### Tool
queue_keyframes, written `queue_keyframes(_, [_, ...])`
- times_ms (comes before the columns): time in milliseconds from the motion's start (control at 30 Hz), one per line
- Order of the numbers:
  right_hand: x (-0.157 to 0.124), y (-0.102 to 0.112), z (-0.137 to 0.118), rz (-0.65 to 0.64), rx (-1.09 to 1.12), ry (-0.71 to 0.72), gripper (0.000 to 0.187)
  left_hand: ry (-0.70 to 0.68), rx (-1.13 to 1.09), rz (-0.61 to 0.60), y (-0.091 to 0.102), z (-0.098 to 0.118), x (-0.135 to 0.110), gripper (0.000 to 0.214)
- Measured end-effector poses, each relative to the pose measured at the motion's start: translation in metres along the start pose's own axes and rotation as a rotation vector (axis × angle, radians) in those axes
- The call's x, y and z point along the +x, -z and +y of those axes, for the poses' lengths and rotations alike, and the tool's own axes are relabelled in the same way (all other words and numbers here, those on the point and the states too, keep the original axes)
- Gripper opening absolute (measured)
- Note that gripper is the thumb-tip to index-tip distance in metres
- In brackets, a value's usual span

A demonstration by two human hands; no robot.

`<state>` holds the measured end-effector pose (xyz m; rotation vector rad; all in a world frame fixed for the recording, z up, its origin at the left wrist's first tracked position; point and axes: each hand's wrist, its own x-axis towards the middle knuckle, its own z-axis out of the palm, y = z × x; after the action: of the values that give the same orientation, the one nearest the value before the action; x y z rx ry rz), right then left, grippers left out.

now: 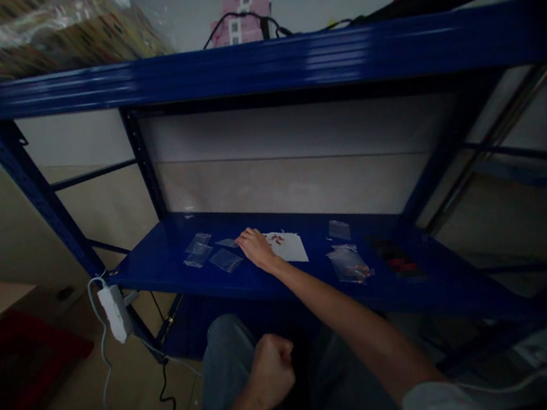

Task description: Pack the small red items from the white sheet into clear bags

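My right hand (255,247) reaches onto the lower blue shelf (171,272). It rests at the left edge of a white sheet of paper (292,248) that carries a few small red pieces (276,238). Its fingers are curled together, with the tips at a small clear plastic bag (227,243); what they pinch is too small to see. More small clear bags (199,250) lie just to the left. My left hand (272,368) is a closed fist held low over my lap, with nothing visible in it.
Further clear bags (348,264) and dark and red small parts (396,261) lie on the right of the shelf. A white power adapter (115,312) hangs with cables at the shelf's left corner. The upper blue beam (255,66) carries boxes and cables.
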<state>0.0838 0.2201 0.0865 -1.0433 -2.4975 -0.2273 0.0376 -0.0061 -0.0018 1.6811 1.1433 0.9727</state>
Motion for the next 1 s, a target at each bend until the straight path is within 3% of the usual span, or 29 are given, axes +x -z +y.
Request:
queue_keyframes(133, [-0.018,0.023,-0.018,0.301,0.413,-0.158,0.023,-0.235,0.430,0.136,0.017,0.014,-0.004,0.020])
queue_keyframes(200, [-0.047,0.037,-0.031,0.400,0.710,-0.272,0.020,-0.393,0.605,0.294,0.028,0.025,-0.004,0.026])
queue_keyframes(300, [-0.115,0.056,-0.053,0.405,1.020,-0.393,0.030,-0.541,0.747,0.510,0.040,0.040,-0.001,0.045])
queue_keyframes(367, [-0.165,0.063,-0.069,0.380,1.113,-0.500,0.034,-0.566,0.816,0.456,0.042,0.044,0.002,0.059])
queue_keyframes(500, [-0.238,0.066,-0.095,0.327,1.235,-0.691,0.027,-0.560,0.854,0.135,0.030,0.043,0.002,0.075])
queue_keyframes(600, [-0.258,0.066,-0.106,0.287,1.222,-0.696,0.018,-0.574,0.845,-0.013,0.019,0.035,-0.001,0.067])
queue_keyframes(700, [-0.260,0.068,-0.106,0.204,1.058,-0.576,0.006,-0.522,0.813,-0.055,0.013,0.027,-0.002,0.066])
queue_keyframes(867, [-0.261,0.071,-0.097,0.107,0.585,-0.259,0.024,-0.400,0.746,-0.090,0.014,0.026,0.000,0.050])
queue_keyframes(1000, [-0.266,0.078,-0.093,0.007,0.429,-0.091,0.036,-0.348,0.696,-0.148,0.017,0.030,0.001,0.040])
